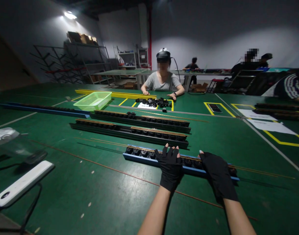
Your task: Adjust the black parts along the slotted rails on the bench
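A blue rail (142, 159) holding a row of black parts lies on the green table in front of me, with thin copper-coloured rods (259, 171) along its top. My left hand (169, 168), in a black fingerless glove, rests over the middle of the rail, fingers stretched across the rods and slightly apart. Farther right, my right hand (216, 173), gloved likewise, lies over the rail near its right end. One fingertip shows at its left edge; its other fingers are hidden beneath the glove.
Beyond lie two dark rails (161, 138) (164, 123) with rods, another blue rail (53, 110), a green basket (93, 100) and a pile of black parts (154, 102). A loose rod (120, 171) crosses nearby; a white power strip (24, 182) lies left. A person (162, 80) sits opposite.
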Tool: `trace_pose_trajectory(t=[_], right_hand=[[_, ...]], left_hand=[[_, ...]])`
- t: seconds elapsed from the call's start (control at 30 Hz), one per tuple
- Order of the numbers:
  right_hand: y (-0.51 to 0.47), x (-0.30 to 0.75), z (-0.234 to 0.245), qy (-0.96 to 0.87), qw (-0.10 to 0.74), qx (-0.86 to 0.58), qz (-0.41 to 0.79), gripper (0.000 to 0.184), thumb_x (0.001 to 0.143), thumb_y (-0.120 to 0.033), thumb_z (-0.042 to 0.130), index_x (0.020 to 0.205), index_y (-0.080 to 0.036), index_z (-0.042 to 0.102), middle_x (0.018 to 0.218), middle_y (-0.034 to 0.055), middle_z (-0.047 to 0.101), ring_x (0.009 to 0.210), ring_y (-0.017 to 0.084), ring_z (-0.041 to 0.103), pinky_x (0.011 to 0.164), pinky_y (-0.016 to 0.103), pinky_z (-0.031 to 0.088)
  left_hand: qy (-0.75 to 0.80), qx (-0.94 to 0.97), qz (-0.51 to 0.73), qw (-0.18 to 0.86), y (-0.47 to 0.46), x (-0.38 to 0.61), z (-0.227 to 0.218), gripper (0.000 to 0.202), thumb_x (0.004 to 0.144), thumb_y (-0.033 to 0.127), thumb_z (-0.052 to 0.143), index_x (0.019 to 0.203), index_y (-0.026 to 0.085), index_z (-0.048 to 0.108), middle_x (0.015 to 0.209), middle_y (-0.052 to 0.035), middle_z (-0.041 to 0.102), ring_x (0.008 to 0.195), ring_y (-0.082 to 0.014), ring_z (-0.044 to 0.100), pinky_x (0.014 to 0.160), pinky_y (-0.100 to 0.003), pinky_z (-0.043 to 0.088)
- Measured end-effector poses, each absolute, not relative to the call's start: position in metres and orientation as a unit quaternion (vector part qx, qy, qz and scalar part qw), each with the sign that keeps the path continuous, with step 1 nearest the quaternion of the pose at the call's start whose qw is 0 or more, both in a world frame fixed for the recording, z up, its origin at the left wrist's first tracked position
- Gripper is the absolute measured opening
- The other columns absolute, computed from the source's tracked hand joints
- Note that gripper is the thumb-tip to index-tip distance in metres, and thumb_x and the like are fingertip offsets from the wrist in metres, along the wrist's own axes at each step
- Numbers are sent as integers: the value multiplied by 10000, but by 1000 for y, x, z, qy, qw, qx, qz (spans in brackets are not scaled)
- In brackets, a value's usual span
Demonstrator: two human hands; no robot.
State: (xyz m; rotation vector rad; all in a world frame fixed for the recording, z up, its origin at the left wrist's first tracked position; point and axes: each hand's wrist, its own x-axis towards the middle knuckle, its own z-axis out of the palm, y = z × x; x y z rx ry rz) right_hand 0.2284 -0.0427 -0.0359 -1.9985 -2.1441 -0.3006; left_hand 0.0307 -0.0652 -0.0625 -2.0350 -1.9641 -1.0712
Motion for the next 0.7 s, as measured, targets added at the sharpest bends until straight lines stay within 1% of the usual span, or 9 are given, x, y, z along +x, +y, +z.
trace_pose_trajectory(t=[0.03,0.1,0.2,0.27,0.37,0.53,0.63,0.7], right_hand=[[-43,228,-36,-728,97,-670,-106,489,1001,-382,330,814,-150,718,806,134,738,734,231,677,700,317,412],[-44,229,-35,-732,97,-664,-112,491,1002,-389,326,820,-151,714,808,131,738,727,228,674,696,316,411],[-44,229,-34,-735,99,-662,-111,486,1001,-381,324,813,-152,709,795,127,735,717,226,671,689,314,410],[-44,229,-35,-736,98,-660,-112,479,998,-372,331,806,-146,707,790,135,733,720,224,672,687,310,411],[-42,230,-39,-728,104,-669,-108,473,997,-375,341,804,-144,706,784,138,732,711,213,668,679,302,407],[-37,233,-46,-718,118,-679,-102,487,996,-397,337,775,-152,695,758,128,718,663,210,628,666,319,389],[-40,237,-48,-738,130,-645,-149,452,990,-353,332,784,-152,681,764,120,704,694,208,607,739,346,397],[-46,240,-53,-734,153,-631,-198,407,984,-323,332,869,-157,686,853,120,716,800,231,616,839,394,399]], left_hand=[[-639,-682,-352,57,-66,34,-63,382,957,271,464,1309,354,588,1248,-51,693,1371,-299,451,1154,-687,99],[-625,-697,-349,48,-68,38,-63,345,966,289,461,1271,346,609,1216,-52,702,1335,-293,483,1162,-661,115],[-614,-712,-340,36,-68,38,-60,290,972,294,439,1154,300,666,1124,-69,717,1218,-280,560,1161,-599,187],[-606,-719,-337,38,-68,37,-58,271,961,282,451,1111,288,677,1060,-67,721,1140,-265,587,1151,-563,228],[-597,-718,-353,59,-68,36,-57,227,927,261,508,1077,280,677,990,-53,717,1071,-253,598,1133,-539,257],[-585,-701,-388,129,-68,38,-59,152,877,240,571,985,262,677,891,-34,700,986,-243,605,1087,-521,315],[-582,-695,-399,138,-67,39,-59,139,870,227,577,965,258,673,864,-26,693,969,-238,604,1082,-508,321],[-582,-693,-405,132,-66,39,-58,134,877,225,571,957,258,673,852,-24,689,949,-236,605,1081,-508,319]])
